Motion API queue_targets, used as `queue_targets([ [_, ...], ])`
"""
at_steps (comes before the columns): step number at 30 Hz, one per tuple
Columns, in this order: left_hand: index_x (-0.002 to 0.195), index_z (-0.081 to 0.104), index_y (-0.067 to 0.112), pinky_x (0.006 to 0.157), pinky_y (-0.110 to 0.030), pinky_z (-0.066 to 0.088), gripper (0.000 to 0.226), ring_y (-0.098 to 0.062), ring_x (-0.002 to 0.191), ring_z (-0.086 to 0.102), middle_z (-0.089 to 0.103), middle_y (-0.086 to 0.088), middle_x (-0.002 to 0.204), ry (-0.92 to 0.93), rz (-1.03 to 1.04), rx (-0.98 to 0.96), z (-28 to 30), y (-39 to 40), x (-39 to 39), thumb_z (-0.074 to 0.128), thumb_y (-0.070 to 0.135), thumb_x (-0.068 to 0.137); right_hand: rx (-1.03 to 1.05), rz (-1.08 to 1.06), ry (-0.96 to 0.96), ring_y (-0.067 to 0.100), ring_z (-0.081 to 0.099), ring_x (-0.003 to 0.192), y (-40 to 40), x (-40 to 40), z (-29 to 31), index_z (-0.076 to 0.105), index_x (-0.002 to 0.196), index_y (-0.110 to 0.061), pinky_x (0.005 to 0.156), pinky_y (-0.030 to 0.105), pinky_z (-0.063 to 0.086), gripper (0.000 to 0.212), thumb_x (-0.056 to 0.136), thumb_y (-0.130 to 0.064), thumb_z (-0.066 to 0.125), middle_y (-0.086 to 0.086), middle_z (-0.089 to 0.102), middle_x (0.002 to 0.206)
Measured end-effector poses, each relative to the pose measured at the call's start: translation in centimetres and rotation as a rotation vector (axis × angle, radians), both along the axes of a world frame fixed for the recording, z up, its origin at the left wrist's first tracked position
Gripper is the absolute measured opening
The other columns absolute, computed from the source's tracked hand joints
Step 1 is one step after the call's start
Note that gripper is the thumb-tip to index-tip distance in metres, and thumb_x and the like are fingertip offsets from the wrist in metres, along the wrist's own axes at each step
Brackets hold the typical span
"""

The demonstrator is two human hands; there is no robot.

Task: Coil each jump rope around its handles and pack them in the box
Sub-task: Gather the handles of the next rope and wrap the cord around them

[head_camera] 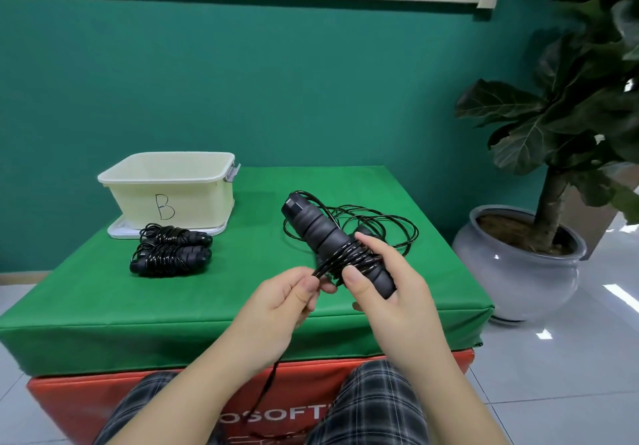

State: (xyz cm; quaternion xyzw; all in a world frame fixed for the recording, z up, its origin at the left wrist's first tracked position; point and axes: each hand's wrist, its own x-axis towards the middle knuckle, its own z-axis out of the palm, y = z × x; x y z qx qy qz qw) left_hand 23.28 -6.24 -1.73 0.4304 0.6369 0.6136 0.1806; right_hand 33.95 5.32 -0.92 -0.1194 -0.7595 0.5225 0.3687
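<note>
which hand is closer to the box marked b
Left. The left hand, pinching the rope, is in front of the box and to its right. The right hand, holding the handles, is farther right still. Neither touches the box.

Your green-covered table [103, 313] carries a cream box [193, 202] at eleven o'clock, two coiled ropes [171, 252] before it, loose rope [387, 226] at one o'clock.

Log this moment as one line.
right hand grips handles | left hand pinches rope, winding | coiled ropes outside box
</note>
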Motion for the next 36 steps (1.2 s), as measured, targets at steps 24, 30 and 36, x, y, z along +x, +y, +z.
queue_targets([
  [24,0.051,0.054,0.024,0.051,-0.014,0.031,0.041,-0.003,0.054,0.047,0.053,0.018,0.058,0.370,0.370,-0.068,-0.1,-0.3,0.1,0.046,0.049,0.083,0.343,-0.121,0.115,0.002,0.051,0.111,0.4,-0.4,-0.3,0.068,0.100,-0.028,0.092,0.007,0.033,0.021,0.090,-0.018,0.053,-0.015,0.056,0.111],
  [30,0.063,0.049,0.023,0.061,-0.021,0.036,0.031,-0.010,0.069,0.048,0.049,0.006,0.065,0.523,0.298,-0.078,-0.3,-0.4,0.7,0.039,0.041,0.087,0.396,-0.043,-0.104,-0.003,0.035,0.127,0.5,0.1,-0.1,0.047,0.126,-0.034,0.102,0.007,0.024,0.049,0.078,-0.044,0.049,-0.026,0.042,0.130],
  [36,0.067,0.046,0.019,0.064,-0.023,0.036,0.028,-0.011,0.070,0.045,0.044,0.007,0.067,0.584,0.230,-0.101,0.1,-0.3,1.2,0.036,0.033,0.089,0.499,-0.150,-0.190,-0.002,0.032,0.113,1.3,0.2,-0.6,0.041,0.128,-0.037,0.095,0.004,0.025,0.069,0.070,-0.039,0.078,-0.039,0.035,0.118],
])
